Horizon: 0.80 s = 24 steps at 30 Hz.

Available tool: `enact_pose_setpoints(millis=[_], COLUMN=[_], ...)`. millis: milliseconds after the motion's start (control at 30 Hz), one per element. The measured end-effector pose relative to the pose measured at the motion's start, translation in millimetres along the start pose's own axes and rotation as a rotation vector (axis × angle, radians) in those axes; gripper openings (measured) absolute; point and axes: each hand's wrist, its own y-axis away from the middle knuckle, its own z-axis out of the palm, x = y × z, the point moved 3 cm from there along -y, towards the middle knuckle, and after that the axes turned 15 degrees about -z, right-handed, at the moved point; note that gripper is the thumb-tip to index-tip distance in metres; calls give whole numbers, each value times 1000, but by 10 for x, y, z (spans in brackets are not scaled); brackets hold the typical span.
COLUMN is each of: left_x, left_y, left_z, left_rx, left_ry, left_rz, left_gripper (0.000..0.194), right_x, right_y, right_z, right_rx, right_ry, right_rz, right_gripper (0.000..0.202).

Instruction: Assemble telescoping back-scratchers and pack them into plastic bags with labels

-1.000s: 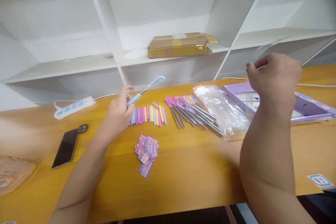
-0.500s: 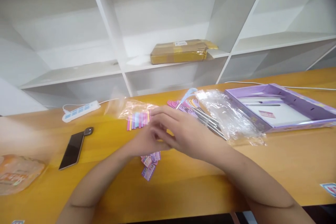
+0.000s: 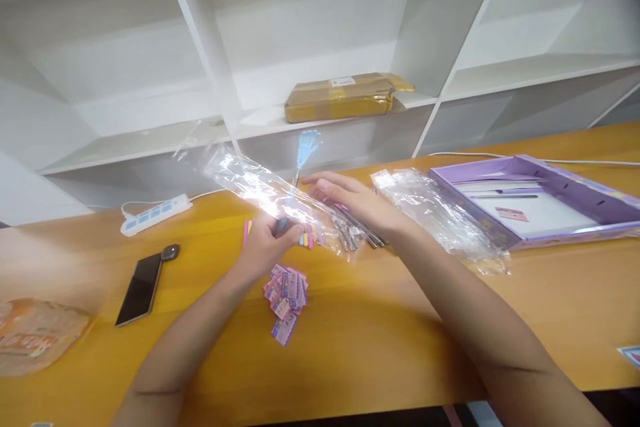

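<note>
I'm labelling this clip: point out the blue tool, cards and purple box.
Blue tool [image 3: 309, 145], head view, its broad tip.
Cards [image 3: 290, 288], head view, pile's middle.
Purple box [image 3: 575, 195], head view, inner wall.

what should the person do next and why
Probably use the right hand to find and open the clear sleeve's mouth: the left hand seems to hold the blue scratcher, whose head still stands outside that sleeve.
</note>
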Motion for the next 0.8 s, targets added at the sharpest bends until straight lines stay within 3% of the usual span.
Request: enact_pose_setpoints(millis=[133, 233, 367, 433, 500, 667, 800], left_x=[-37, -25, 30, 82, 149, 308, 377], left_y=[-6, -16, -48, -47, -24, 67, 101], left_z=[80, 48, -179, -335, -477, -658, -639], left_rx=[-71, -21, 103, 177, 232, 284, 259], left_ry=[-64, -64, 32, 99, 182, 318, 414], left_rz=[47, 104, 157, 198, 251, 353, 338], left_gripper=[23, 20, 23, 20, 17, 8, 14], right_x=[82, 157, 180, 94, -72, -528, -660], right_y=[-12, -42, -90, -61, 13, 296, 386], right_z=[273, 307, -32, -258, -438, -532, -424], right_rx=[24, 182, 513, 565, 466, -101, -274], right_ry=[-330, -403, -425, -397, -267, 202, 374], right_rz=[-2, -22, -203, -268, -290, -254, -286], right_gripper=[40, 42, 37, 32, 28, 38, 42])
